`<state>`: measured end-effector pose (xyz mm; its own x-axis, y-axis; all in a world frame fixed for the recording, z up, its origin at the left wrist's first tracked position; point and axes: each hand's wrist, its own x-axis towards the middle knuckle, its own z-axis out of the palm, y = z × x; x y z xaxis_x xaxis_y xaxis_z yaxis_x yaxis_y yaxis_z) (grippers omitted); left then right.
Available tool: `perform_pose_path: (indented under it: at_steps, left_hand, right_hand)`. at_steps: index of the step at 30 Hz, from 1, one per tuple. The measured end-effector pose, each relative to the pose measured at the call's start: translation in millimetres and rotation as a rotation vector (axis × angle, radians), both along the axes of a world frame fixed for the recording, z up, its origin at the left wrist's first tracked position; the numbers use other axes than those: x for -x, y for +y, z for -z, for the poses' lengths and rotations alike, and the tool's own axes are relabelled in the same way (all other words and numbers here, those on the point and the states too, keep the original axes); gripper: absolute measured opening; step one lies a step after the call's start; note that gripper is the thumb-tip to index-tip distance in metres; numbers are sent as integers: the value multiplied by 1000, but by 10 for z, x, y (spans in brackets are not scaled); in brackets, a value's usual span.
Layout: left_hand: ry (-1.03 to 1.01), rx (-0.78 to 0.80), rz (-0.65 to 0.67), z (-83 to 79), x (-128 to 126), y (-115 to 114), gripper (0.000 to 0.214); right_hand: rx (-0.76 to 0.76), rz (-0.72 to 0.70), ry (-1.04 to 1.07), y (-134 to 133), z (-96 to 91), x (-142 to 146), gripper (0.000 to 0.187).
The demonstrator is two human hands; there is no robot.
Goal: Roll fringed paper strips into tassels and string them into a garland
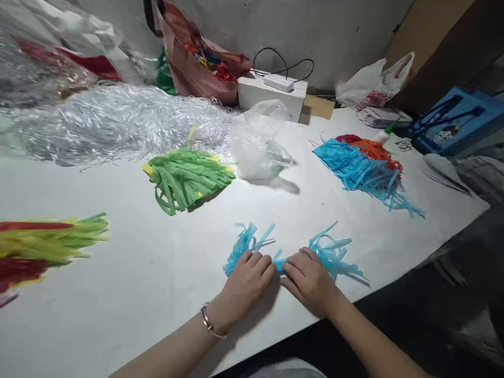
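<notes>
A strip of light blue fringed tissue paper [328, 252] lies on the white table [137, 278] near its front edge. Loose fringe fans out at both of its ends. My left hand [246, 283], with a bracelet on the wrist, presses curled fingers on the left half of the strip. My right hand [309, 281] pinches the middle of the strip from the right. The two hands almost touch at the centre, where the paper is rolled tight.
A green fringe bundle [187, 176] lies mid-table, a blue and orange pile [364, 165] to the right, yellow, green and red fringe [43, 241] at the left edge. Silver tinsel [110, 121], a clear plastic bag [260, 142], a white box [271, 94] and a brown bag [192, 58] stand behind.
</notes>
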<state>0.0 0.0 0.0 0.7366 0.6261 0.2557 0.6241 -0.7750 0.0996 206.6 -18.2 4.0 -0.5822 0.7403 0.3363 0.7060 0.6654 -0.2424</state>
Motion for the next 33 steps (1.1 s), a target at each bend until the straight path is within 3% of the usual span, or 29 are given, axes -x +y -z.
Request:
perform_pose_path:
  at_steps: [5,10,16,24,33]
  left_hand:
    - [-12,-49,28,-29,175,21,20]
    - [-19,-101,-52,-36,371,21,26]
    - [-60,-33,-129,-50,386,-54,27]
    - [-168,151,-260,-95,396,-31,22]
    - [-125,219,-396,-163,313,6,23]
  right_hand:
    - [-47,-4,-130,64,-1,42,21]
    - [-114,-79,-177,161,8,78,23]
    - [-112,-101,-142,148,43,-10,29]
    - [109,88,143,238,-21,34,14]
    - [207,288,90,285,-4,104,16]
